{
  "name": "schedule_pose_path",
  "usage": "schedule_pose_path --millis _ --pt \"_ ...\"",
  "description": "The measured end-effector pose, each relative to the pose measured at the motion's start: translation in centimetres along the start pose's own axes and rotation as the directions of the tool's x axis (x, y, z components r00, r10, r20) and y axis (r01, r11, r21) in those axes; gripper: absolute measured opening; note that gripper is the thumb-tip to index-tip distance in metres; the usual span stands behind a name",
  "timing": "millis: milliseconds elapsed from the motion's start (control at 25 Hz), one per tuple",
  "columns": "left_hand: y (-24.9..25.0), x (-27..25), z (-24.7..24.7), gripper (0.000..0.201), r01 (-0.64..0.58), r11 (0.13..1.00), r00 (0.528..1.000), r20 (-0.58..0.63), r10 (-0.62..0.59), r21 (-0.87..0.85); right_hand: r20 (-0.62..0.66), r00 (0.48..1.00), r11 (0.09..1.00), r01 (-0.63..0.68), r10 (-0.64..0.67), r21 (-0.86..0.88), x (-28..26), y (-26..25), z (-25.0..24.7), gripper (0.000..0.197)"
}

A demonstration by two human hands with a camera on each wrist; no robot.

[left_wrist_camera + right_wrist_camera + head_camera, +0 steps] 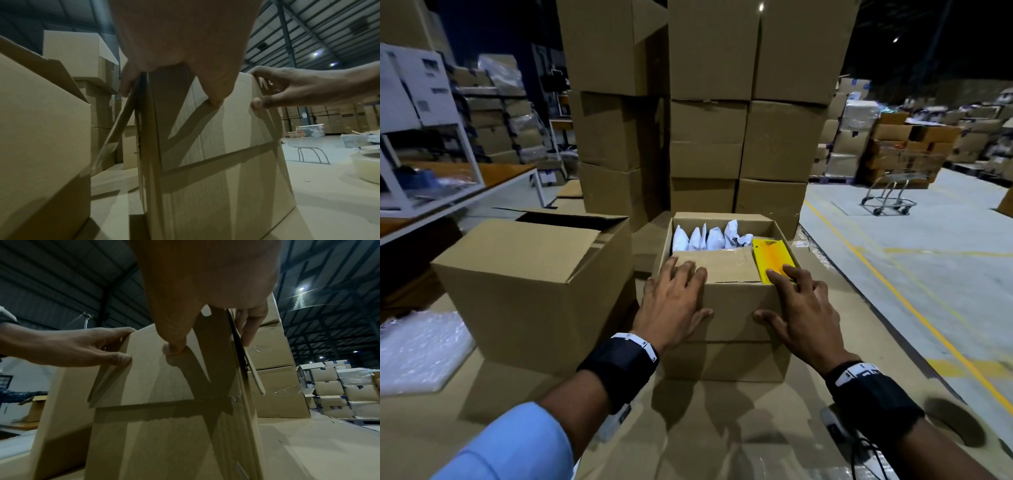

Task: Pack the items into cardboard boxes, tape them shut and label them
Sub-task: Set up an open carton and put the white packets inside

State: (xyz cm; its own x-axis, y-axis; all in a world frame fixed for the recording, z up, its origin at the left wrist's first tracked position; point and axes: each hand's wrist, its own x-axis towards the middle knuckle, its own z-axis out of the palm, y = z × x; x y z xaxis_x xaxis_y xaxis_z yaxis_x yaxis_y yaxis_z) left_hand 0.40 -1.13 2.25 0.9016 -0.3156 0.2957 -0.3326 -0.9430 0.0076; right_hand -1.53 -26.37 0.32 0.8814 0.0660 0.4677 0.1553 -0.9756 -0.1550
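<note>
An open cardboard box point(736, 329) stands on the cardboard-covered table in front of me. Inside it are white pouches point(705, 238), a yellow packet point(774, 257) and a brown taped parcel point(722, 267). The near flap is folded down against the front wall point(216, 129) point(154, 378). My left hand point(674, 301) point(185, 40) point(68, 345) grips the near rim at its left end, fingers hooked inside and thumb on the front. At the right end my right hand point(801, 308) point(205, 280) point(308, 87) grips the rim the same way, its fingers touching the yellow packet.
A larger box point(534, 291) with half-open flaps stands close on the left. Behind rises a tall stack of boxes point(705, 102). Bubble wrap point(417, 349) lies at the near left, a tape roll point(366, 167) at the right. A trolley point(890, 192) stands on the floor beyond.
</note>
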Motion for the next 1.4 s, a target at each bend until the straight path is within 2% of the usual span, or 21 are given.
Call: schedule_pose_path --millis 240,400,560,720,1040,1160,1280,1400 --pt "0.1 -0.3 -0.7 0.080 0.009 0.998 1.000 0.010 -0.010 0.067 0.052 0.998 0.998 0.025 -0.028 0.054 -0.1 0.4 -0.5 0.084" --pt "-0.1 -0.8 -1.3 0.081 -0.012 0.997 1.000 -0.002 0.012 0.076 0.070 0.997 1.000 0.019 -0.019 -0.003 -0.7 -0.6 -1.6 0.083" --pt "-1.6 -1.4 -2.6 0.082 0.002 0.997 0.999 -0.033 0.000 0.078 -0.007 0.996 0.996 0.086 -0.086 -0.023 0.0 -3.9 -2.7 0.075" --pt "-4.3 -2.4 -4.5 0.089 0.025 0.997 0.996 -0.091 -0.018 0.070 0.008 0.983 0.983 0.185 -0.185 0.014 1.4 -8.9 -3.1 0.073" --pt "-16.4 -4.4 -7.1 0.091 0.064 0.994 0.992 -0.114 -0.054 0.089 0.177 0.918 0.934 0.347 -0.356 0.082 5.3 -20.9 -3.6 0.081" --pt "-21.5 -4.7 -7.2 0.097 0.101 0.990 0.992 -0.079 -0.094 0.095 0.262 0.880 0.917 0.393 -0.396 0.069 7.3 -24.8 -2.9 0.072" --pt "-26.2 -4.7 -7.0 0.100 0.108 0.990 0.994 -0.034 -0.105 0.096 0.343 0.861 0.925 0.373 -0.374 0.073 9.0 -28.6 -1.7 0.070" --pt "-29.1 -4.2 -6.9 0.093 0.099 0.993 0.995 0.004 -0.099 0.067 0.403 0.874 0.961 0.272 -0.271 0.056 10.5 -30.9 0.0 0.075"
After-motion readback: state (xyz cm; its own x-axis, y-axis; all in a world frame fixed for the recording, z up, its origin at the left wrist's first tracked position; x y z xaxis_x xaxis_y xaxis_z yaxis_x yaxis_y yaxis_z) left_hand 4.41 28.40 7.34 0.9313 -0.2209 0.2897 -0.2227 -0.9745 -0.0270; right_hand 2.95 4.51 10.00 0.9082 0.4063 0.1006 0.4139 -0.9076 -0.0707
